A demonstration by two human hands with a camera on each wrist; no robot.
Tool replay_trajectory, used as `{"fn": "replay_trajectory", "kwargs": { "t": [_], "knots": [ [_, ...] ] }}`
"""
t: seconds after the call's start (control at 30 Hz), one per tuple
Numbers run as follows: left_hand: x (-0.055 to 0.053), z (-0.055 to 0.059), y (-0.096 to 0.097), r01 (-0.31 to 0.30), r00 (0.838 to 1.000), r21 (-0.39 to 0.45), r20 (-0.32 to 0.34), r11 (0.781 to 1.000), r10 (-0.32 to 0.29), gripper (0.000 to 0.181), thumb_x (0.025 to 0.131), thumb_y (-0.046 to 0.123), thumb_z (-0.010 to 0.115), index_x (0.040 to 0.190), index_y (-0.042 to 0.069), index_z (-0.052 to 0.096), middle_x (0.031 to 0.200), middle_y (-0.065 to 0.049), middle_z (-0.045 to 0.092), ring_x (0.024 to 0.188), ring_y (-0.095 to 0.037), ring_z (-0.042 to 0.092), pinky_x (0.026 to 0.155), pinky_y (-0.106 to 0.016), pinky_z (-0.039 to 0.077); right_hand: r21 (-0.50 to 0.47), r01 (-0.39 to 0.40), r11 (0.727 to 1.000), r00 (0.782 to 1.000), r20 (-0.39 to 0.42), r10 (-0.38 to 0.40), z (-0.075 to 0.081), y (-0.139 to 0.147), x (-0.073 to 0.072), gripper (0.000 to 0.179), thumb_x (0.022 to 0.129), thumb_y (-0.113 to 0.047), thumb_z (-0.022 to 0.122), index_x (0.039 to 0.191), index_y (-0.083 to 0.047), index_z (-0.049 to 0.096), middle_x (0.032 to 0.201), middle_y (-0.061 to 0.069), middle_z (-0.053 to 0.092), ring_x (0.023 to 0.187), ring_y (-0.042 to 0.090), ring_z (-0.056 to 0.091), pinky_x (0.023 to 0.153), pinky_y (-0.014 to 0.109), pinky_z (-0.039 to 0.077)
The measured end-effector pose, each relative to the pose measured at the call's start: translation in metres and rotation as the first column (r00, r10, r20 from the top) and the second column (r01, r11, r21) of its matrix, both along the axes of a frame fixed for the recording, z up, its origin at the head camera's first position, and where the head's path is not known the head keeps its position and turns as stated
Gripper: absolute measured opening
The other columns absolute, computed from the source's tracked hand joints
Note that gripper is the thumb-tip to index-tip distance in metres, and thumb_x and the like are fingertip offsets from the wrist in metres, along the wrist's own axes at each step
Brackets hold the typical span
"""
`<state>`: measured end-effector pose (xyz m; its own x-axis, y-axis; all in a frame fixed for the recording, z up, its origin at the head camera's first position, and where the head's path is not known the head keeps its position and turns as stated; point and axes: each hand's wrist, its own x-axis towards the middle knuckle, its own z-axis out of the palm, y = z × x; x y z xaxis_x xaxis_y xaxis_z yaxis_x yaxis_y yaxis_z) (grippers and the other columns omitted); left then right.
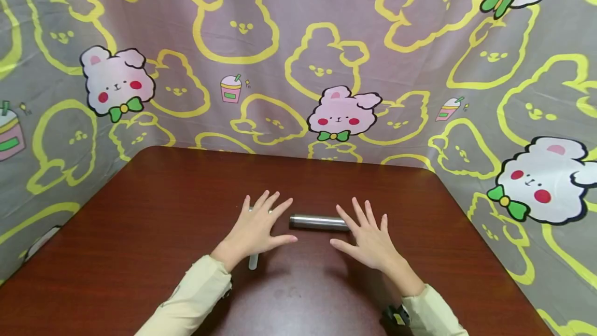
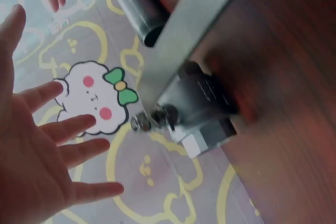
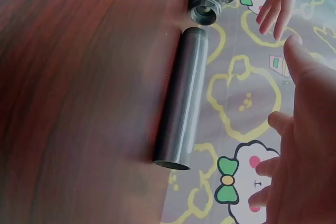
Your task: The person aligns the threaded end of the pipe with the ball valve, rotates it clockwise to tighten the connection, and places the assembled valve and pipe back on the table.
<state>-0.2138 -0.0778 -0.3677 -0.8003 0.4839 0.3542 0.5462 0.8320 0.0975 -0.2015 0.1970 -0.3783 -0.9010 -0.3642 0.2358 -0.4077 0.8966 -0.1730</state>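
A metal pipe (image 1: pixel 318 222) with a threaded end lies on its side on the table between my hands. My left hand (image 1: pixel 254 227) hovers with spread fingers over a ball valve, mostly hidden by the hand in the head view. The left wrist view shows the valve's dark metal body (image 2: pixel 202 100) and its flat lever handle (image 2: pixel 191 27). Above the pipe's right end, my right hand (image 1: pixel 371 242) is also spread and holds nothing. In the right wrist view the valve (image 3: pixel 205 6) sits just beyond the pipe's threaded end, apart from it.
The brown wooden table (image 1: pixel 154 211) has rounded far corners. A grey curtain (image 1: pixel 280 9) with rabbit prints surrounds its far side and both flanks. Past the left table edge a small light-and-dark object (image 1: pixel 43 241) is partly visible.
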Motion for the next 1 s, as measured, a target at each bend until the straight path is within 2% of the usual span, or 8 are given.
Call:
{"fn": "replay_trajectory", "kwargs": {
  "t": [0.13, 0.4, 0.7, 0.83, 1.0],
  "knots": [
    [-0.001, 0.001, -0.007, 0.012, 0.999, 0.034, 0.030, 0.999, -0.013, 0.077, 0.075, 0.062, 0.053, 0.136, 0.016, 0.039, 0.134, -0.013, 0.039, 0.123, -0.033, 0.032, 0.094, -0.059, 0.023, -0.036, -0.030, 0.999, 0.999, -0.023, 0.029, -0.001, 0.003, -0.002, 0.075, 0.079, -0.061, 0.050, 0.141, -0.027, 0.027, 0.147, 0.013, 0.013, 0.132, 0.036, 0.005, 0.094, 0.067, 0.009],
    [-0.007, -0.001, -0.019, 0.027, 0.999, 0.086, 0.041, 0.996, -0.030, 0.066, 0.079, 0.048, 0.059, 0.130, 0.007, 0.046, 0.127, -0.016, 0.046, 0.118, -0.033, 0.039, 0.091, -0.050, 0.033, -0.128, -0.079, 0.989, 0.989, -0.134, 0.061, -0.003, 0.007, -0.010, 0.070, 0.079, -0.044, 0.062, 0.138, -0.017, 0.035, 0.142, 0.018, 0.023, 0.128, 0.039, 0.019, 0.094, 0.062, 0.021],
    [-0.017, -0.003, -0.032, 0.025, 0.998, 0.132, 0.046, 0.991, -0.031, 0.051, 0.082, 0.033, 0.062, 0.122, 0.003, 0.052, 0.121, -0.015, 0.050, 0.112, -0.032, 0.045, 0.086, -0.049, 0.038, -0.180, -0.100, 0.979, 0.989, -0.121, 0.079, -0.002, 0.013, -0.013, 0.068, 0.080, -0.037, 0.064, 0.137, -0.012, 0.037, 0.140, 0.022, 0.025, 0.125, 0.041, 0.024, 0.094, 0.059, 0.024],
    [-0.021, -0.007, -0.037, 0.021, 0.996, 0.163, 0.078, 0.986, -0.035, 0.045, 0.084, 0.025, 0.062, 0.121, 0.001, 0.053, 0.120, -0.017, 0.050, 0.112, -0.033, 0.045, 0.087, -0.048, 0.038, -0.183, -0.097, 0.978, 0.991, -0.109, 0.077, -0.004, 0.016, -0.014, 0.067, 0.081, -0.036, 0.063, 0.137, -0.012, 0.037, 0.140, 0.023, 0.025, 0.124, 0.041, 0.026, 0.093, 0.060, 0.025],
    [-0.028, -0.011, -0.040, 0.047, 0.987, 0.268, 0.134, 0.962, -0.085, 0.036, 0.084, 0.010, 0.060, 0.118, -0.001, 0.054, 0.117, -0.017, 0.053, 0.109, -0.031, 0.047, 0.089, -0.044, 0.039, -0.200, -0.093, 0.975, 0.993, -0.086, 0.077, -0.006, 0.019, -0.014, 0.066, 0.081, -0.037, 0.062, 0.137, -0.013, 0.036, 0.140, 0.023, 0.024, 0.124, 0.041, 0.025, 0.092, 0.061, 0.025]
  ]
}}
